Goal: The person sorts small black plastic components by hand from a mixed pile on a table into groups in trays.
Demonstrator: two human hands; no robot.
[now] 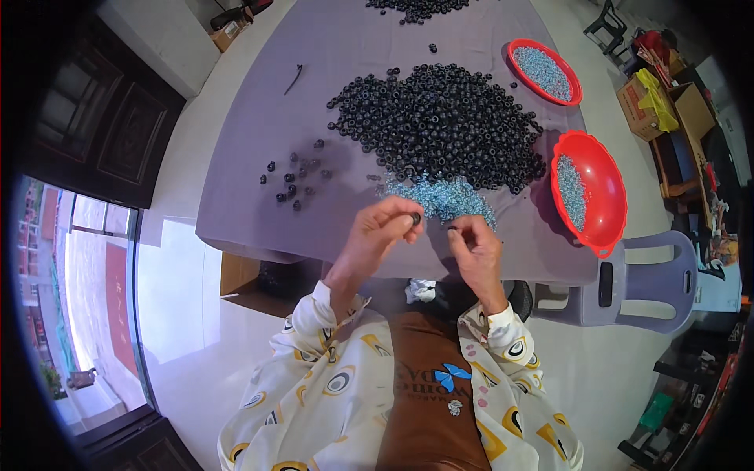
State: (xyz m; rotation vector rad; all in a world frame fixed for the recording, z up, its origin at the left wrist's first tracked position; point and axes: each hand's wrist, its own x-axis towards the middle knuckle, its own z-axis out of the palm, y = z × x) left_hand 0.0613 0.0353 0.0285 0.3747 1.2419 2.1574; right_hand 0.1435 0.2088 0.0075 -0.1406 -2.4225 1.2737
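Observation:
My left hand (382, 232) pinches a small black ring-shaped bead (415, 217) between thumb and fingers over the near edge of the grey-covered table (259, 196). My right hand (476, 249) is just to its right, fingertips closed on a tiny dark piece (452, 229). Beyond both hands lies a heap of small pale blue pieces (440, 196), and behind that a large pile of black ring beads (440, 122). A small group of separate black beads (294, 177) sits to the left.
Two red bowls hold pale blue pieces: one (603, 210) on a purple plastic chair (652, 282) at the right, another (544, 71) farther back. More black beads (416, 8) lie at the table's far end. Cardboard boxes (656, 106) stand at the right.

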